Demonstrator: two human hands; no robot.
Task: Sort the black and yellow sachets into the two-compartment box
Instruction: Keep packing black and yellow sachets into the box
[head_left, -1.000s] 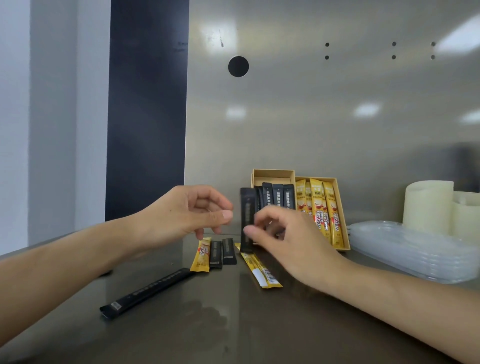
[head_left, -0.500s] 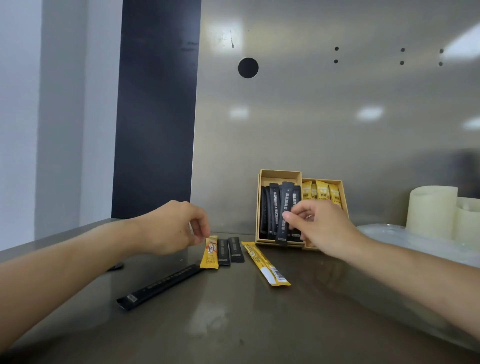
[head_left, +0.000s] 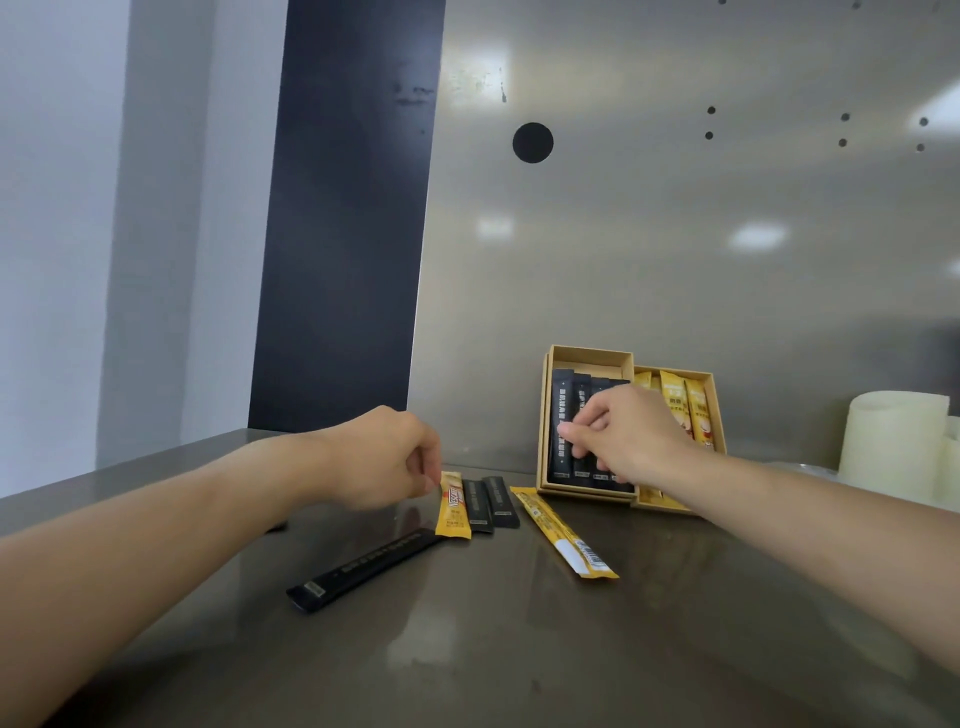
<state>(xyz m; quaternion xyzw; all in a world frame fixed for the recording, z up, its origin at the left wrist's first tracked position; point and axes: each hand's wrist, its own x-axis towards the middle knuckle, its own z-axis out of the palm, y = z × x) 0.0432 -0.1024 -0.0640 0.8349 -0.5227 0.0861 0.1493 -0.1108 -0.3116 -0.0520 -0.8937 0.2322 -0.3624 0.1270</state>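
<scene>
The cardboard two-compartment box (head_left: 589, 354) leans against the steel back wall. Several black sachets (head_left: 560, 415) fill its left compartment and yellow sachets (head_left: 698, 410) its right one. My right hand (head_left: 631, 434) is over the left compartment, thumb and fingers pinched on a black sachet lying among the others. My left hand (head_left: 382, 457) hovers low over the table with its fingers curled, fingertips at the top end of a short yellow sachet (head_left: 453, 506). Beside that lie two short black sachets (head_left: 491, 501), a long yellow sachet (head_left: 563, 532) and a long black sachet (head_left: 363, 569).
The steel table top (head_left: 493, 649) is reflective. White cylinders (head_left: 893, 441) stand at the right, against the back wall. A dark vertical panel (head_left: 343, 234) rises behind the table's left part. A grey wall lies further left.
My right hand has brought the black sachet from upright in front of the box down into the left compartment. My left hand has dropped lower, towards the short yellow sachet.
</scene>
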